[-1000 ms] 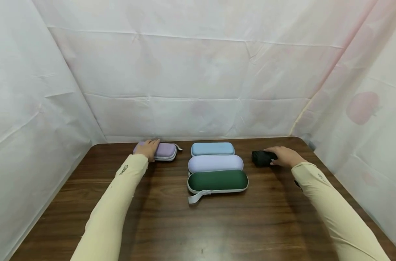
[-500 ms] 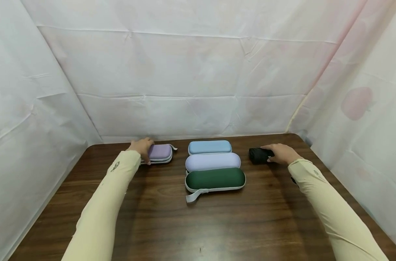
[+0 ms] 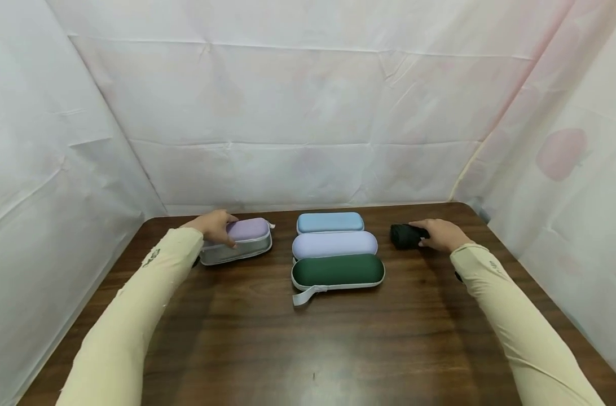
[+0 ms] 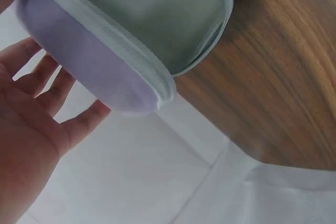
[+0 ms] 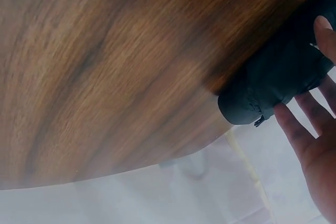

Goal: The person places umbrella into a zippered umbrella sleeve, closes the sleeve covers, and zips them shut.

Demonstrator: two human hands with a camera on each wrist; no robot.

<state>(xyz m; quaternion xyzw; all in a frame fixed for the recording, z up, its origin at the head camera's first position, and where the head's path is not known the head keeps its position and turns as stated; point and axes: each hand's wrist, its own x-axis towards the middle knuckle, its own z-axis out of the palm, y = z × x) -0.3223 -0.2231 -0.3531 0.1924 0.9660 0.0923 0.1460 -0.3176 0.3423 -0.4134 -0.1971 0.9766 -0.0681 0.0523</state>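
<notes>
At the back left of the table, a purple zip case (image 3: 249, 229) stands with its lid raised. My left hand (image 3: 212, 226) grips the lid, thumb on one side and fingers on the other. In the left wrist view, the grey lining (image 4: 157, 17) shows below the lifted purple lid (image 4: 89, 51). At the back right lies a small black folded umbrella (image 3: 404, 236), rolled in its fabric. My right hand (image 3: 441, 235) holds it, thumb on top and fingers along the far side; its right end is hidden by the hand.
Three closed zip cases lie side by side in the middle: a light blue case (image 3: 330, 222), a lilac case (image 3: 334, 245) and a green case (image 3: 338, 270) with a grey wrist strap (image 3: 308, 295). White sheeting (image 3: 298, 101) hangs behind and beside the wooden table (image 3: 267, 344).
My left hand has shifted left along the purple case and lifted its lid, so the case now gapes. My right hand keeps its place on the black umbrella.
</notes>
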